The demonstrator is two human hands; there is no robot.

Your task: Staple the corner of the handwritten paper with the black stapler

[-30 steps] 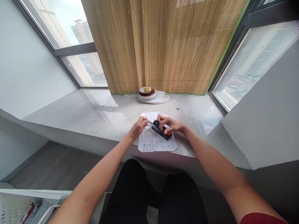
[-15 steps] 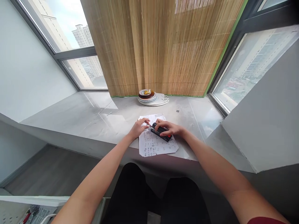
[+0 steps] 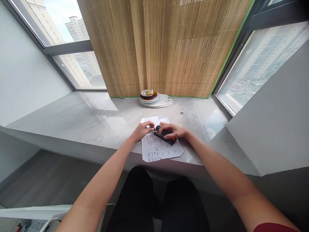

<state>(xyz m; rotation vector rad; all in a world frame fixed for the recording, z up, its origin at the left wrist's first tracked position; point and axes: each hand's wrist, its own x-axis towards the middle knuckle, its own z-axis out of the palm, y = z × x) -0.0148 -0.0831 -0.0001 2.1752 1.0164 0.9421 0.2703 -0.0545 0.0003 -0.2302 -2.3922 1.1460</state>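
Both hands are down on the grey windowsill (image 3: 79, 119), working close together over a printed sheet of paper (image 3: 158, 149) that lies near the front edge, one corner just reaching the lip. On top of that sheet sits a black stapler (image 3: 165, 136) with a red patch at its near end — angled, its far end pointing up and to the left. The right hand (image 3: 172, 130) lies over the stapler, fingers curled down across its top and closed around the body, so that is a firm hold. The left hand (image 3: 143, 129) comes in from the other side, its fingertips bunched and pinched at the stapler's far tip; whether they hold something small there, I cannot tell — it is too tiny to make out. The two hands are almost touching at that point.

Further back, against the foot of a bamboo blind (image 3: 166, 48), a stack of plates (image 3: 152, 96) rests on the sill, with something yellow on the top one. Windows flank the blind on both sides, tower blocks beyond the glass. Below, dark trousers (image 3: 156, 203) and, bottom left, the edge of a white rack (image 3: 36, 214).
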